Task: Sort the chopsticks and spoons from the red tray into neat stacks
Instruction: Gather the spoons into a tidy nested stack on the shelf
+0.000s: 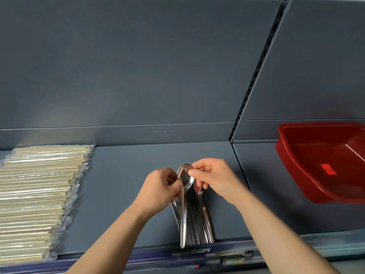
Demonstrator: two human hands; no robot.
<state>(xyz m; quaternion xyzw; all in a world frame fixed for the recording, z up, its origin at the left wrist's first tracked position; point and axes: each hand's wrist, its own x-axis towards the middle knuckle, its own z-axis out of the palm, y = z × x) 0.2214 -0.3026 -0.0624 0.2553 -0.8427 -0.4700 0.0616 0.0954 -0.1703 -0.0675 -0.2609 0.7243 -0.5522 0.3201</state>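
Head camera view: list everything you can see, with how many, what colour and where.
wrapped chopsticks: many, pale yellow in clear wrap, stacked at shelf left
spoon stack: many, silver, shelf centre, handles toward the front edge
top spoon: one, silver, over the stack, held by both hands
red tray: one, red, right shelf section
shelf: one, grey-blue, under everything
label strip: one, bluish, shelf front edge
left-hand grip: one, pinches top spoon's neck
right-hand grip: one, pinches top spoon's bowl
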